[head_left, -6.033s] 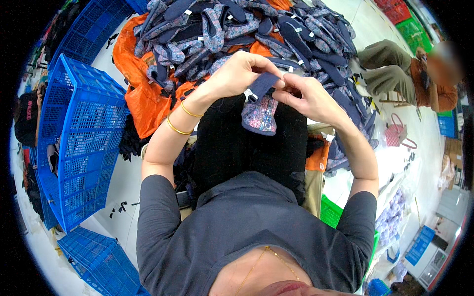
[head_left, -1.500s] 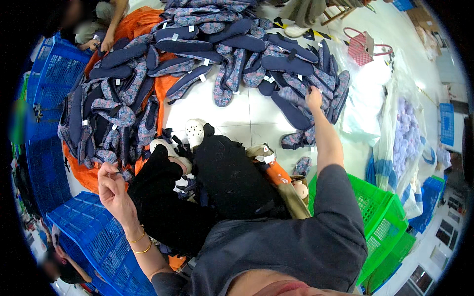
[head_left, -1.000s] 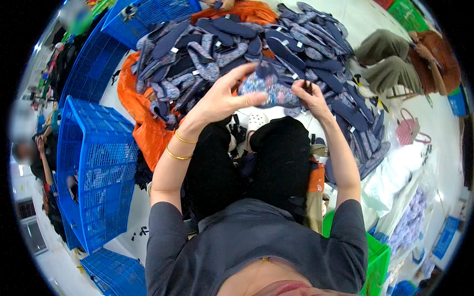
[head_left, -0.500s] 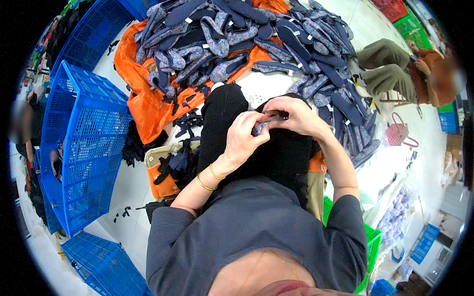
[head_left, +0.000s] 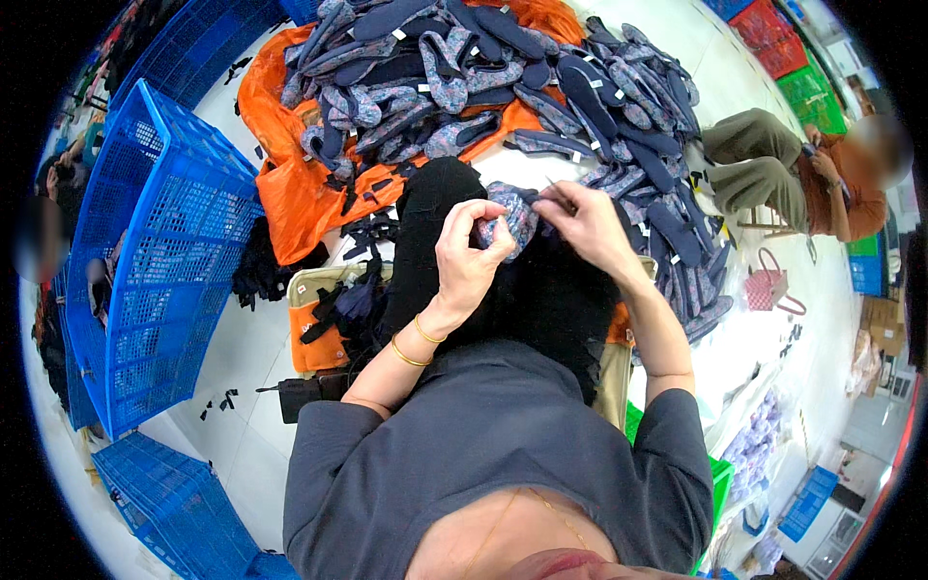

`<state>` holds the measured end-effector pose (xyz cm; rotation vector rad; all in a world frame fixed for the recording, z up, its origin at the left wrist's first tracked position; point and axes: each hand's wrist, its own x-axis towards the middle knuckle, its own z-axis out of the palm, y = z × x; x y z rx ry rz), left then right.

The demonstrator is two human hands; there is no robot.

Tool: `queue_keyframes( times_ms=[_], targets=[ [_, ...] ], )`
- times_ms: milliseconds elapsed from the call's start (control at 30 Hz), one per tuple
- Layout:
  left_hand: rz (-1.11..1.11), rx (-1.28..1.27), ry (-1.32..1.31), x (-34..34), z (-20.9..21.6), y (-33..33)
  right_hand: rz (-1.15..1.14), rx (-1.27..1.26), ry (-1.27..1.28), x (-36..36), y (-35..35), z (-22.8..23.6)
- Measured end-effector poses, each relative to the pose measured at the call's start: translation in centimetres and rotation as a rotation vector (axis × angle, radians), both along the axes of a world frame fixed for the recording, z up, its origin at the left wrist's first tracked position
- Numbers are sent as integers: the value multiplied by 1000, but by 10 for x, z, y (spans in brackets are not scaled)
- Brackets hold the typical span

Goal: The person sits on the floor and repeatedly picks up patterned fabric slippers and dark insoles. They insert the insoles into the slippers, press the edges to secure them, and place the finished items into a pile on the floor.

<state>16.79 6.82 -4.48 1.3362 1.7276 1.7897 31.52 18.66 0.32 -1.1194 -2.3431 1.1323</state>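
Over my lap, a blue slipper with a small floral pattern [head_left: 509,224] is bunched up between my hands. My left hand [head_left: 466,253] grips its left side, fingers curled over the edge. On the slipper's right side, my right hand [head_left: 588,230] is closed in a pinch. A small, thin dark tip pokes out above those fingers; what it belongs to is too small to tell. Just beyond my knees lies a big heap of similar slippers [head_left: 447,72] with navy soles and small white tags, partly on an orange sheet [head_left: 275,111].
Blue plastic crates [head_left: 174,261] stand along my left. Beside my left leg, an orange and beige container [head_left: 314,333] holds dark fabric scraps; more scraps [head_left: 220,404] lie on the floor. A seated person [head_left: 764,159] and a red checked bag [head_left: 768,288] are at right.
My right hand has drawn back to the right, away from my left. The slipper, mostly hidden before, now shows between them. The view has shifted slightly.
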Motion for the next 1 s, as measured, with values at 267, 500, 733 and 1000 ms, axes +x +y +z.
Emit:
queue_keyframes(
  times_ms=[267, 500, 733, 1000],
  targets=[
    [-340, -333, 125, -9, 22, -6, 165, -31, 75, 8, 2, 19],
    [-694, -218, 328, -36, 18, 45, 137, -19, 201, 2, 4, 40],
    [-648, -13, 546, -49, 37, 72, -221, 193, 4, 32, 11, 24],
    [-913, -291, 194, -51, 46, 101, -112, -171, 302, 48, -17, -19]
  ],
)
